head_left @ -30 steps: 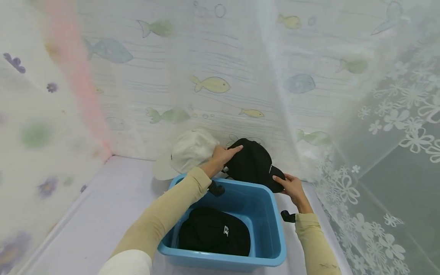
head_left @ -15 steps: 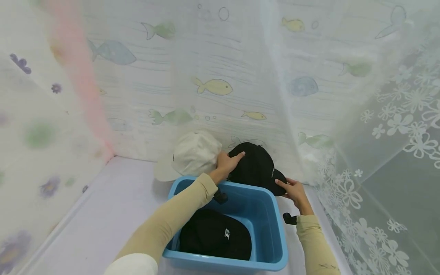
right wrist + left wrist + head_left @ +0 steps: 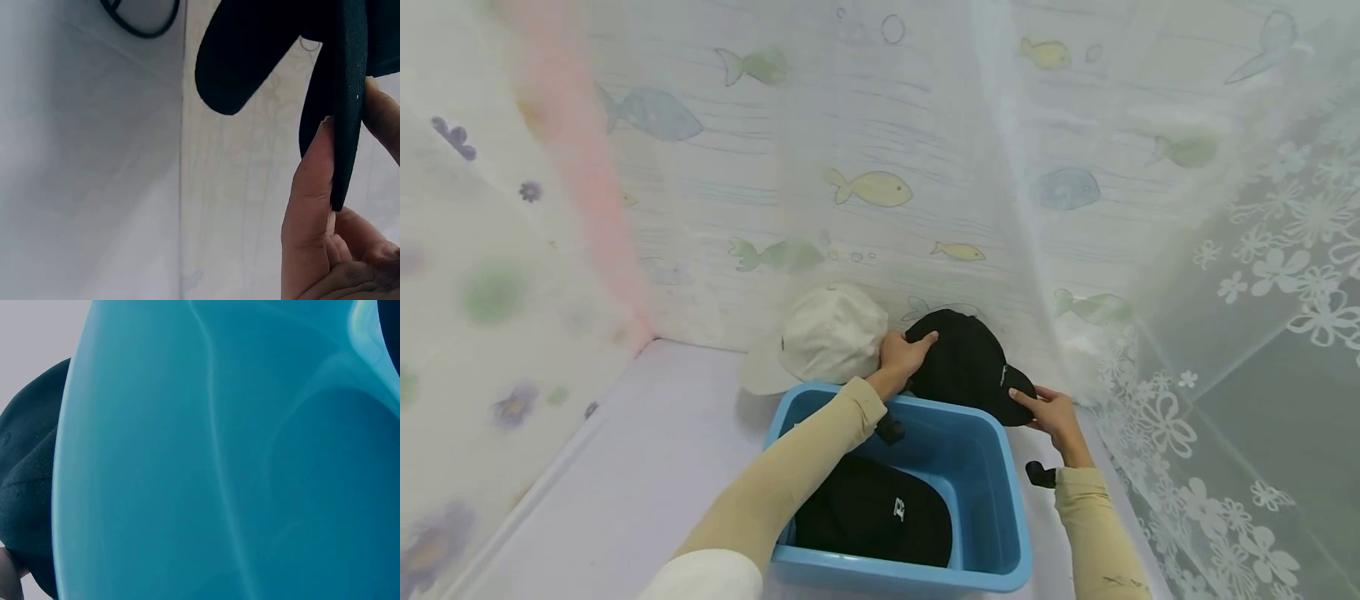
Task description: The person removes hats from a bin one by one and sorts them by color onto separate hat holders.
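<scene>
A black cap (image 3: 957, 367) stands behind the blue plastic tub (image 3: 1015, 500), its brim to the right. My left hand (image 3: 904, 358) holds the cap's left side, thumb on the crown and the other fingers mostly hidden. At the other end, my right hand (image 3: 1054, 419) pinches the brim; the right wrist view shows the brim (image 3: 349, 112) between thumb and fingers. Inside the tub lies another black cap (image 3: 872, 512) with a white emblem, partly covered by my left sleeve. Most of the left wrist view is tub wall (image 3: 144, 456), with the held cap (image 3: 31, 475) beyond it.
A white cap (image 3: 831, 337) sits left of the held cap, close to my left hand, brim to the left. Behind the caps hangs a fish-printed curtain (image 3: 865, 225). A sheer flowered curtain (image 3: 1247, 400) borders the right side. Pale cloth (image 3: 677, 433) covers the surface.
Both hands and the held cap have shifted slightly right in the head view, and the whole scene has drifted a little the same way. The grips look the same.
</scene>
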`<state>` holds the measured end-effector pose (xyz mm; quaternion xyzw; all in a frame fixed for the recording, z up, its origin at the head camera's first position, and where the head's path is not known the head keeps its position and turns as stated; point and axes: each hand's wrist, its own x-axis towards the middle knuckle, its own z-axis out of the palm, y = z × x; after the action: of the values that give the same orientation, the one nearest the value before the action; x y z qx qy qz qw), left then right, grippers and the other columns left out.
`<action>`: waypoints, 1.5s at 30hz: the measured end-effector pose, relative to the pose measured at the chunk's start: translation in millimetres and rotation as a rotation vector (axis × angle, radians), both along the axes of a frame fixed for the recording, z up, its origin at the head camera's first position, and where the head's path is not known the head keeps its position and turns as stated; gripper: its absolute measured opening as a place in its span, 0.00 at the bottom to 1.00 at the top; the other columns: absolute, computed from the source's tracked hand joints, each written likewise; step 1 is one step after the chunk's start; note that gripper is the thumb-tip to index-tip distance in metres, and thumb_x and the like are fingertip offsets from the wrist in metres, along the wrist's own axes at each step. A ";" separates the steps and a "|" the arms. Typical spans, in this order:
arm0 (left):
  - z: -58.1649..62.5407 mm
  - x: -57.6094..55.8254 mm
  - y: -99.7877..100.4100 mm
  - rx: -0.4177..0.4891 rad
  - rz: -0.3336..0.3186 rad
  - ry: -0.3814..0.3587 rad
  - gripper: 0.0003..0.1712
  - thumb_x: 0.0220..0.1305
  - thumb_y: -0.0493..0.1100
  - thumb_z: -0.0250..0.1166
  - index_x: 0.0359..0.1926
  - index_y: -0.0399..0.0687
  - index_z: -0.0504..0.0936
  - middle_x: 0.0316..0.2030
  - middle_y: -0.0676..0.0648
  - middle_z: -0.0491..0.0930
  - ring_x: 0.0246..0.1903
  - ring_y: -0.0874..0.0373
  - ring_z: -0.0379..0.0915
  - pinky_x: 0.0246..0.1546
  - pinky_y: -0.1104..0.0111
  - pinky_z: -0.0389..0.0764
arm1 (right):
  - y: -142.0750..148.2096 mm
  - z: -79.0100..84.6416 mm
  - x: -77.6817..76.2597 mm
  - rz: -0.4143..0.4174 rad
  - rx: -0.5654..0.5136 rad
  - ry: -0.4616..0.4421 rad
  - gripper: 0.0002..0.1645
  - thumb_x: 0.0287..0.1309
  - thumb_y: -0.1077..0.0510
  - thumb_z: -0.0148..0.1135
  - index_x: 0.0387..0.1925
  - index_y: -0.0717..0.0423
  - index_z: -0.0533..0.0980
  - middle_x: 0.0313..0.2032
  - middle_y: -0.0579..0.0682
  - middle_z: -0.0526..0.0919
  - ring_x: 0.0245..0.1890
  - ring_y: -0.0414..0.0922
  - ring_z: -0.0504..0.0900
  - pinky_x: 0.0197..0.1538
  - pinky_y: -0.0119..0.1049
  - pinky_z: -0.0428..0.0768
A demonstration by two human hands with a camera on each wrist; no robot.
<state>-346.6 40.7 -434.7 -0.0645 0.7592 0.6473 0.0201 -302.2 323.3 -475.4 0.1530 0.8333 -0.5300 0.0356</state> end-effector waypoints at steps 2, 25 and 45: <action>-0.2 0.7 -0.3 -0.007 0.007 0.008 0.36 0.70 0.57 0.66 0.63 0.32 0.70 0.58 0.34 0.72 0.56 0.44 0.71 0.57 0.54 0.77 | -1.9 -0.3 1.7 0.004 -0.006 0.002 0.50 0.66 0.45 0.67 0.75 0.70 0.58 0.67 0.75 0.67 0.39 0.39 0.86 0.45 0.34 0.87; 67.6 50.4 -34.8 -0.204 -0.482 -0.064 0.54 0.76 0.59 0.55 0.81 0.44 0.30 0.81 0.39 0.33 0.80 0.42 0.33 0.77 0.47 0.50 | -9.4 -0.3 8.7 0.136 0.115 -0.021 0.51 0.77 0.43 0.51 0.75 0.78 0.43 0.70 0.79 0.60 0.65 0.67 0.72 0.64 0.50 0.78; 83.6 107.1 -174.6 -0.685 -0.697 0.943 0.39 0.77 0.52 0.57 0.81 0.52 0.52 0.80 0.48 0.52 0.80 0.50 0.44 0.76 0.46 0.55 | -72.4 87.1 113.2 0.411 0.484 0.484 0.38 0.78 0.49 0.49 0.81 0.51 0.49 0.80 0.61 0.49 0.78 0.67 0.46 0.69 0.76 0.51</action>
<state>-239.5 -133.9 -351.1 0.4706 0.8253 0.2848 -0.1273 -189.0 250.9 -388.3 -0.1422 0.9317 -0.3208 -0.0936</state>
